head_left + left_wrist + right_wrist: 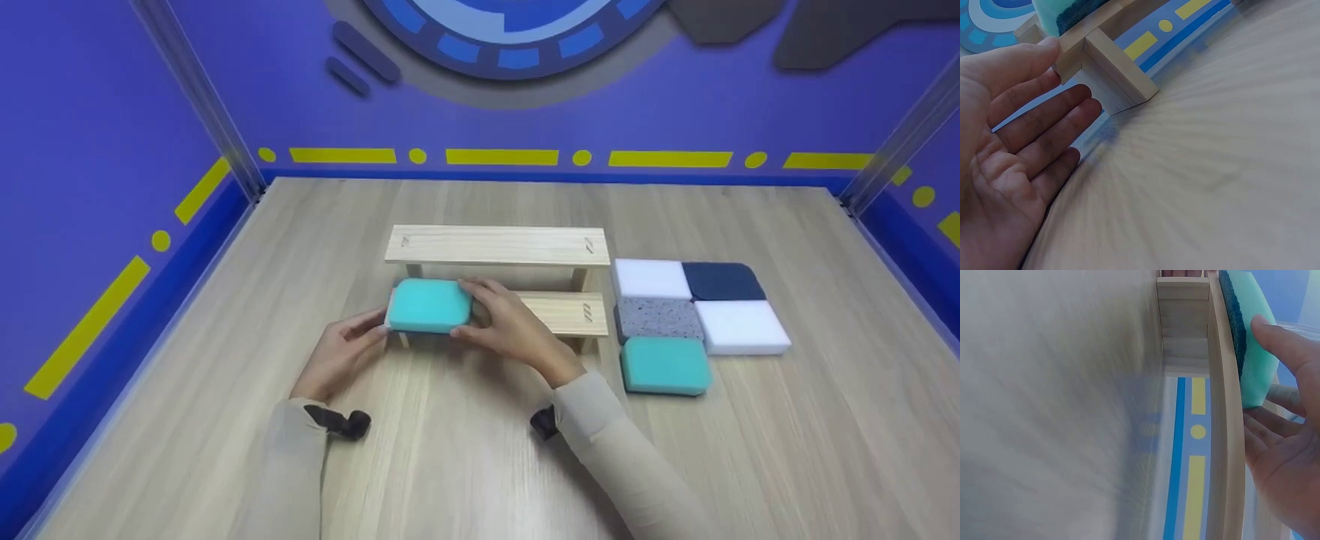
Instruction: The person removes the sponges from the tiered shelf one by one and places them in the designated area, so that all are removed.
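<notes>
A turquoise sponge with a dark scouring layer underneath lies at the left end of the lower wooden shelf. My right hand grips its right end, thumb at the front and fingers farther back. In the right wrist view, the sponge rests flat along the board, dark side against the wood. At the shelf's left end is my left hand, its thumb and index finger touching the end of the board. The left wrist view shows that hand's other fingers extended beside the shelf leg.
Behind the lower board stands a higher wooden board. To the right lie two white sponges, a dark one, a speckled grey one and another turquoise one. Blue walls enclose the wooden tabletop.
</notes>
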Demonstrator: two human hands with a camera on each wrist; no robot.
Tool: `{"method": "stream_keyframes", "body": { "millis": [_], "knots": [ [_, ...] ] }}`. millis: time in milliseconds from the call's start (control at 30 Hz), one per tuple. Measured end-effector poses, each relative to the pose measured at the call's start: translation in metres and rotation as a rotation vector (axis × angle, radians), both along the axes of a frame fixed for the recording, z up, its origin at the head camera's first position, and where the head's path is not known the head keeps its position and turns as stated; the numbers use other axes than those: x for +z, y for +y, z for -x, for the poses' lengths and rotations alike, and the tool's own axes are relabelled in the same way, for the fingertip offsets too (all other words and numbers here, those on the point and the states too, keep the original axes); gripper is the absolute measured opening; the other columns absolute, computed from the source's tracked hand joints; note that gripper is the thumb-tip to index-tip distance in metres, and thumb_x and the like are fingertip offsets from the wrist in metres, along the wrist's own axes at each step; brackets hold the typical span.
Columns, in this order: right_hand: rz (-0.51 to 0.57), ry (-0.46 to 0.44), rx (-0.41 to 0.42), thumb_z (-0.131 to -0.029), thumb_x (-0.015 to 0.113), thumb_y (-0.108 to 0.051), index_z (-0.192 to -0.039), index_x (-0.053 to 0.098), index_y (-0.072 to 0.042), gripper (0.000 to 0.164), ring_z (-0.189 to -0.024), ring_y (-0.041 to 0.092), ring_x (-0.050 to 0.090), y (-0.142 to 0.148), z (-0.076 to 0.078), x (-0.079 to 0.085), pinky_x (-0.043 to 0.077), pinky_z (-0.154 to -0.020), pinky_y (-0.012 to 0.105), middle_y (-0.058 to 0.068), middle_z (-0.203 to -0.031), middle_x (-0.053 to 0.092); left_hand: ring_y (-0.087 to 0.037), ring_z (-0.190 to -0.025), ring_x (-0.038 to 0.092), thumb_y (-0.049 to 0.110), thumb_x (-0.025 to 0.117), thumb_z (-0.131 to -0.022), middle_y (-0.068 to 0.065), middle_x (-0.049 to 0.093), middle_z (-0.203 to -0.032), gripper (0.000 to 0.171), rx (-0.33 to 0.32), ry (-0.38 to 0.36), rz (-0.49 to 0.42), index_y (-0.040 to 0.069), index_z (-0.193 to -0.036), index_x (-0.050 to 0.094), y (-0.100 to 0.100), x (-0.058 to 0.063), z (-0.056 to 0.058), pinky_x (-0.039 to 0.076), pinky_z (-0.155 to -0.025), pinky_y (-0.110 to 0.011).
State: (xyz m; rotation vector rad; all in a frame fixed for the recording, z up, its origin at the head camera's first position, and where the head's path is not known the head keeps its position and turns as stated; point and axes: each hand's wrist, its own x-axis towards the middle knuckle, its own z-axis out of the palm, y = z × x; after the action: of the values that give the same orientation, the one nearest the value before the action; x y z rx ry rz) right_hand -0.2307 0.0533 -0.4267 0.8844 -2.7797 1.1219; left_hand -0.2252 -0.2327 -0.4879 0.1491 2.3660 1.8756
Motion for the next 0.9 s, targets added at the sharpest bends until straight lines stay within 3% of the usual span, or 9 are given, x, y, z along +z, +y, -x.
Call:
{"method": "stream_keyframes", "body": {
  "millis": [233, 700, 900],
  "knots": [
    [-0.023, 0.024, -0.022, -0.085, 0.073, -0.035, -0.143, 0.044, -0.003, 0.072, -0.132, 0.029, 0.047, 0.008, -0.003, 0.001, 0.039, -0.112, 0.04, 0.014, -0.143, 0.047, -0.018, -0.134, 0.045, 0.036, 0.068, -0.088, -0.007, 0.056, -0.139, 0.054, 0.015, 0.0, 0.026, 0.008, -0.133, 0.057, 0.0, 0.002, -0.002, 0.038, -0.112, -0.032],
    [-0.048, 0.119, -0.002, -0.084, 0.074, -0.036, -0.14, 0.048, -0.005, 0.069, -0.127, 0.028, 0.051, 0.027, -0.012, 0.012, 0.043, -0.109, 0.04, 0.013, -0.139, 0.051, -0.021, -0.133, 0.047, 0.028, 0.068, -0.09, -0.011, 0.054, -0.14, 0.051, 0.024, -0.035, -0.017, 0.004, -0.133, 0.056, 0.002, 0.003, 0.0, 0.042, -0.106, -0.024],
    [-0.062, 0.115, 0.014, -0.085, 0.073, -0.037, -0.141, 0.048, -0.009, 0.068, -0.129, 0.028, 0.05, 0.039, -0.014, 0.019, 0.043, -0.109, 0.042, 0.011, -0.14, 0.051, -0.021, -0.132, 0.048, 0.029, 0.069, -0.089, -0.011, 0.055, -0.139, 0.051, 0.028, -0.028, -0.014, 0.005, -0.132, 0.056, 0.001, 0.001, 0.0, 0.042, -0.108, -0.026]
  ]
}}
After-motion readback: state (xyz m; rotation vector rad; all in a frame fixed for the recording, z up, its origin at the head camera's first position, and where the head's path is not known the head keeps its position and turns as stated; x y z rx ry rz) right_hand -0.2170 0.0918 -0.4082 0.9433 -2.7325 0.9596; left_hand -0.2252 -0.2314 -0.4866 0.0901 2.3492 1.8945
